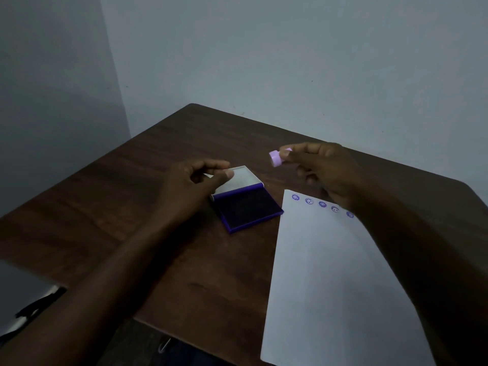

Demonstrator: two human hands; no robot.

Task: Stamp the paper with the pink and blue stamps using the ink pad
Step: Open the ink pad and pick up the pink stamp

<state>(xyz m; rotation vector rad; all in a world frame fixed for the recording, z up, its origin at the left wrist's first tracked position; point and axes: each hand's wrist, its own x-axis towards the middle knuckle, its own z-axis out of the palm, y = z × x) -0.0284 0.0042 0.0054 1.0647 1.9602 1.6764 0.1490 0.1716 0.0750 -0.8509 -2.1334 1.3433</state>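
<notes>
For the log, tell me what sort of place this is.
Probably a plain room at home or in an office, set up for desk work: a bare wooden table in a corner of blank pale walls, with only paper and an ink pad on it.

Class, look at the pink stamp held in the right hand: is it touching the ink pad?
Apart. The head view shows the pink stamp held in the right hand, with bare table visible between it and the open ink pad.
</notes>
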